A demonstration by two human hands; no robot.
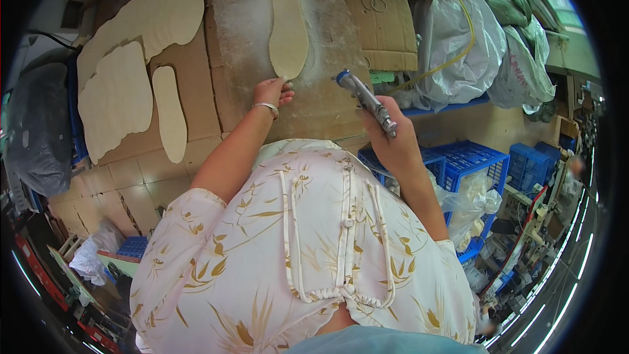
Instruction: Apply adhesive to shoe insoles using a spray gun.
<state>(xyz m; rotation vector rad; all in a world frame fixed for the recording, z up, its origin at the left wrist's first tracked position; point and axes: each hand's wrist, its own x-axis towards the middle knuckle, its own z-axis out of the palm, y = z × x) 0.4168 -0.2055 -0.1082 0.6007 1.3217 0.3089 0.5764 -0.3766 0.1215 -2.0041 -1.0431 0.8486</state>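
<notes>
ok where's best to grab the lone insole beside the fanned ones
Probably its near end, from the person's side, pinched top and bottom: the insole lies flat, but that end juts past the near edge of the cardboard, likely leaving its underside reachable.

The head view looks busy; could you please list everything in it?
Cardboard: several, brown, tabletop
Board: 1, whitish, on cardboard
Insole: 1, cream, on board
Side insole: 1, cream, left
Overlapping insoles: many, cream, left
Rings: several, pale, upper right
Spray gun: 1, silver-blue, centre right
Hose: 1, yellow, right
Plastic bags: several, whitish, right
Bag: 1, dark, far left
Crates: several, blue, right
Shirt: 1, cream, lower centre
Left hand: 1, bare, at insole's end
Right hand: 1, bare, holding spray gun
</notes>
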